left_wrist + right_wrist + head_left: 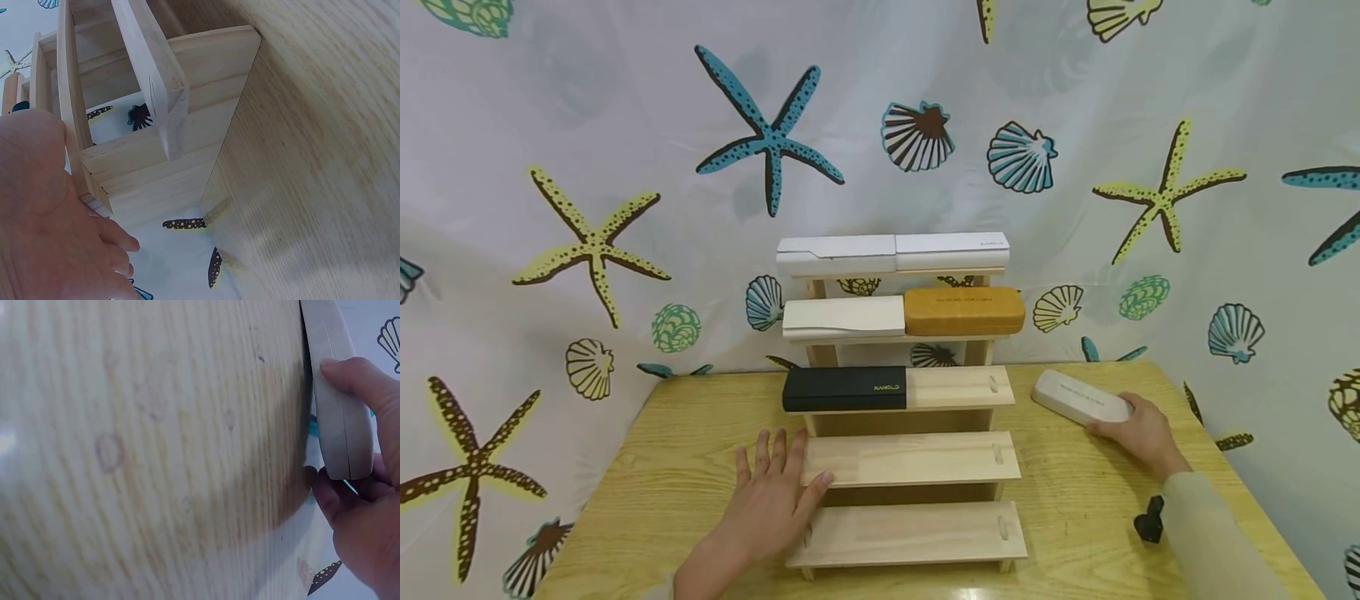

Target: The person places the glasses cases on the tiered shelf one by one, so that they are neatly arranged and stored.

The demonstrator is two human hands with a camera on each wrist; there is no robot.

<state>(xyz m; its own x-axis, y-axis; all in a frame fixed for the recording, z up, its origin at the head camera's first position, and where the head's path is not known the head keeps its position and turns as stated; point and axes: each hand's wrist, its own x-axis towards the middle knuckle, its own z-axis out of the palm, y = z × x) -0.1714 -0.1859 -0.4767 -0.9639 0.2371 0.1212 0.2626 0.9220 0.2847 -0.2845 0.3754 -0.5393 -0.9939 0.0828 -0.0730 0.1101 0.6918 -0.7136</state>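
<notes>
My right hand [1147, 432] grips the near right end of a light grey glasses case [1075, 395] right of the wooden tiered rack [917, 533]. In the right wrist view, the thumb lies on one side of the grey case [342, 419], with fingers around its end. Spread over the rack's left edge, my left hand [766, 504] touches the second tier from the bottom, holding nothing. A black glasses case [842, 390] lies on the middle tier's left half. Above it are a white case [842, 317] and an orange-brown case [964, 311].
White cases [835, 255] line the top tier. A small black object [1149, 521] lies on the wooden table [1075, 508] near my right sleeve [1213, 533]. Behind the table hangs a white cloth [865, 50] printed with starfish and shells.
</notes>
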